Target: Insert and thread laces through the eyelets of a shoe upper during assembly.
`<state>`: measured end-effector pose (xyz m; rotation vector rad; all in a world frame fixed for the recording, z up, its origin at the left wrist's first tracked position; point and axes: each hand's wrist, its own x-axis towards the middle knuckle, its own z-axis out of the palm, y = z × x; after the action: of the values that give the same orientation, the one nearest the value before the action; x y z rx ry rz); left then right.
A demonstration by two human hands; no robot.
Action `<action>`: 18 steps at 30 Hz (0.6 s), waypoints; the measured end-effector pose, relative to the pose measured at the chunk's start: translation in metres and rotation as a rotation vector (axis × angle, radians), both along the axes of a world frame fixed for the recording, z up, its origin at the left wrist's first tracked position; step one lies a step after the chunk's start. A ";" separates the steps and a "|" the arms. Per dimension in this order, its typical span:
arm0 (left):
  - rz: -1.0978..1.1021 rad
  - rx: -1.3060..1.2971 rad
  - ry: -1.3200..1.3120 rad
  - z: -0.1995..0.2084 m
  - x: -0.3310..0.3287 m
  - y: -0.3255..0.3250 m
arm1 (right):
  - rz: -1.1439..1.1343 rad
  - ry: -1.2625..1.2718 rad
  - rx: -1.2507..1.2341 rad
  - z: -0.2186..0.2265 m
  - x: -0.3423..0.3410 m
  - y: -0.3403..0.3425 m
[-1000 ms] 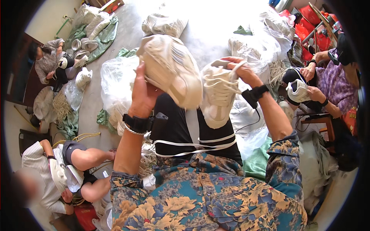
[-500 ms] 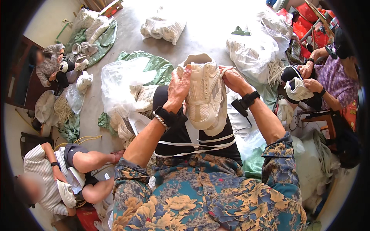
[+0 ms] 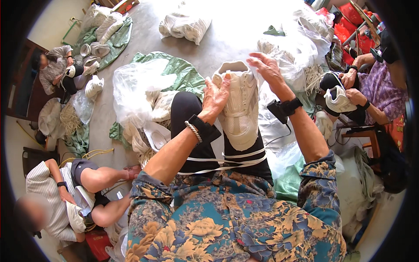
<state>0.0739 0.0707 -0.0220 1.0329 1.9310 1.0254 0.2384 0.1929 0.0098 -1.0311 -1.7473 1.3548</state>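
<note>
A cream-white sneaker (image 3: 239, 114) stands toe toward me over my black-trousered thighs, its opening at the far end. My left hand (image 3: 215, 99) grips its left side, with the thumb up by the tongue. Just right of the shoe's opening is my right hand (image 3: 267, 70), raised off it, fingers stretched out and apart, holding nothing that I can see. White shoelaces (image 3: 244, 159) lie across my thighs below the toe. Whether any lace runs through the sneaker's eyelets is too small to tell.
Plastic bags (image 3: 139, 89) of shoes lie left of my knees, beside green sheeting (image 3: 185, 70). Another bagged bundle (image 3: 185, 29) rests on the floor ahead. White bags (image 3: 290, 61) and a bunch of laces (image 3: 312, 78) sit at right. Co-workers handle white shoes on both sides.
My right hand has let go of the lace it pinched and lifted up, its fingers spreading. The sneaker and my left hand have shifted slightly right, and the shoe now faces me straighter.
</note>
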 end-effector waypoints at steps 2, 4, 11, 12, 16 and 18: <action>-0.008 0.020 -0.013 -0.001 0.009 0.001 | 0.114 -0.018 -0.015 0.000 -0.018 -0.011; 0.006 0.017 -0.066 -0.003 0.020 0.003 | 0.196 -0.193 0.169 -0.012 -0.020 -0.018; -0.008 0.193 -0.093 -0.030 0.020 -0.033 | 0.195 -0.141 0.405 -0.023 -0.021 -0.044; -0.034 0.195 -0.154 -0.029 0.020 -0.041 | 0.166 -0.104 0.436 -0.024 -0.021 -0.048; -0.217 0.123 -0.342 -0.013 0.025 -0.096 | 0.177 -0.156 0.480 -0.019 -0.024 -0.053; -0.300 0.008 -0.350 -0.017 0.031 -0.128 | 0.186 -0.184 0.508 -0.015 -0.029 -0.051</action>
<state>0.1050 -0.0575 -0.0392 1.0322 1.4429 0.9684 0.2093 0.1419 -0.0057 -0.7357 -2.2169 0.8601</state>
